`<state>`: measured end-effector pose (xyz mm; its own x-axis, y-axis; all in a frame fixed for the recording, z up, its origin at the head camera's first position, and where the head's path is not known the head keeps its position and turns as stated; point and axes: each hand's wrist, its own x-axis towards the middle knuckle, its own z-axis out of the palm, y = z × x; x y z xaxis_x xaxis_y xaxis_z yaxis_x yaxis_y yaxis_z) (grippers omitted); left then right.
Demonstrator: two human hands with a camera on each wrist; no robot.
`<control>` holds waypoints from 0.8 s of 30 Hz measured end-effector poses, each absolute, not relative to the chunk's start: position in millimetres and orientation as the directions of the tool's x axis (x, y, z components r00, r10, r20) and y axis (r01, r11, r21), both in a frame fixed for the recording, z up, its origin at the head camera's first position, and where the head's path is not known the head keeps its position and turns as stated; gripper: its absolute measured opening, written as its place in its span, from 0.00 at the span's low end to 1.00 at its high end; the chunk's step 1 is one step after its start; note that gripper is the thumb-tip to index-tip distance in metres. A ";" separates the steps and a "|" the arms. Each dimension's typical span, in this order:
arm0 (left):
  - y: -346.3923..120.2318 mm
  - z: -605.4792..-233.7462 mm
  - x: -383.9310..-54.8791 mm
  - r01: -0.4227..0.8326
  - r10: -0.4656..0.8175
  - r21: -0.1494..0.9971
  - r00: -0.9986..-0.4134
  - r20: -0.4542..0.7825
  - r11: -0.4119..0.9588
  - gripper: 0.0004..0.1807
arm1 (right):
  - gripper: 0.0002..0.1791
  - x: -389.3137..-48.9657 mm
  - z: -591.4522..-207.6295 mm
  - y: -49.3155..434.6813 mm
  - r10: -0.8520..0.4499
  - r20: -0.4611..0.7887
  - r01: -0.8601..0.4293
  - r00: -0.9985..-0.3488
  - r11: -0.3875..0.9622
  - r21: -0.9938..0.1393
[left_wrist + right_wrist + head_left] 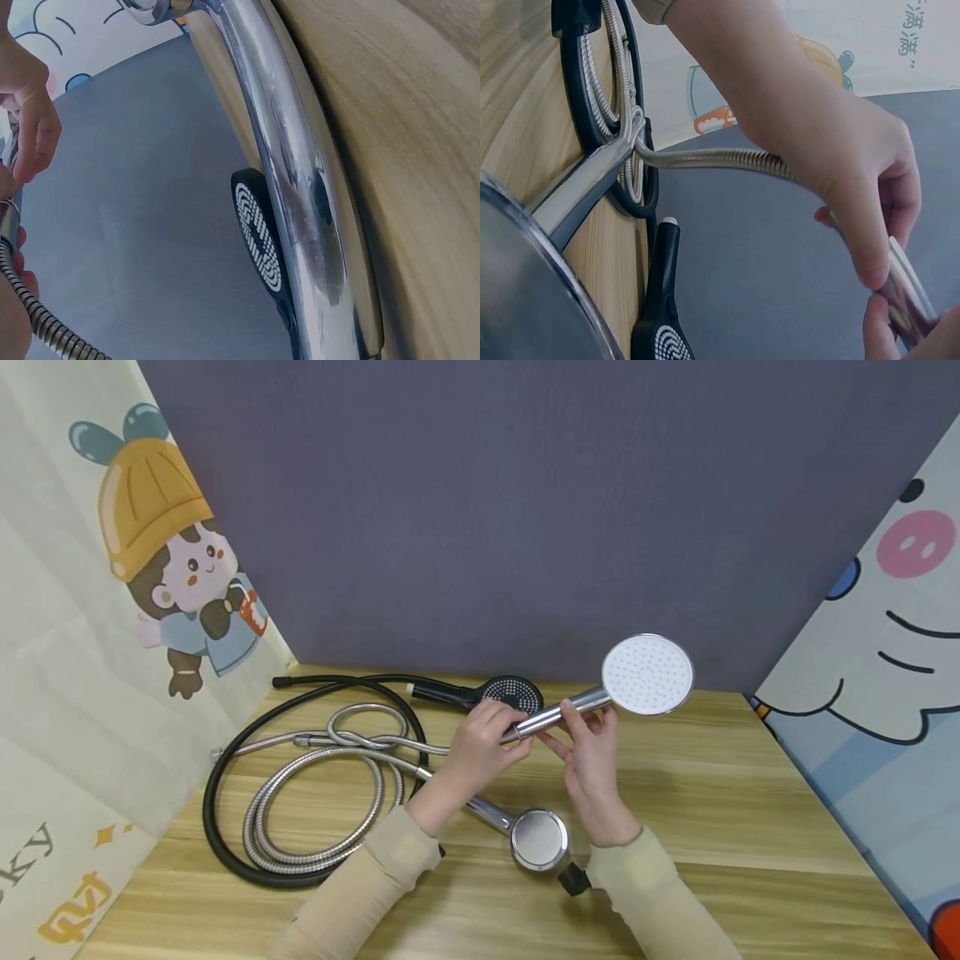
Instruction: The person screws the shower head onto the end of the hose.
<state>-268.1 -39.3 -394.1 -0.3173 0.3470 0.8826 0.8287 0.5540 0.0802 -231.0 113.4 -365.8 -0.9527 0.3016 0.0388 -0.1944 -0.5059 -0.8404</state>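
Observation:
My left hand [480, 743] grips the end of a silver metal shower hose [720, 158], where it meets the handle's lower end. My right hand [596, 768] pinches the chrome handle of a shower head [648, 675] between thumb and fingers. Its round white face with small nozzles points up toward the head camera, raised above the table. In the left wrist view, a metal collar [9, 217] and ribbed hose show beside the left hand. The join itself is mostly hidden by fingers.
On the wooden table [720, 810], a second chrome shower head [538, 840] lies below the hands. A black shower head [513, 693] rests behind them near the grey back panel. Coiled at the left are a black hose [217, 827] and silver hose loops [258, 827].

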 end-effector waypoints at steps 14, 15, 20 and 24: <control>-49.1 -386.8 -265.8 0.857 0.213 0.222 -0.351 0.912 0.465 0.16 | 0.29 -230.0 -368.6 126.2 0.120 0.188 -0.221 -0.975 -0.397 -0.891; -50.0 -385.6 -265.8 0.857 0.207 0.226 -0.352 0.913 0.463 0.16 | 0.31 -229.5 -368.4 128.8 0.104 0.197 -0.222 -0.975 -0.387 -0.895; -54.4 -381.3 -266.3 0.856 0.183 0.223 -0.340 0.922 0.466 0.16 | 0.34 -226.6 -367.4 143.8 0.078 0.235 -0.247 -0.969 -0.375 -0.894; -58.3 -380.3 -265.5 0.857 0.172 0.213 -0.325 0.930 0.469 0.15 | 0.31 -223.3 -365.4 156.7 0.082 0.255 -0.267 -0.963 -0.373 -0.888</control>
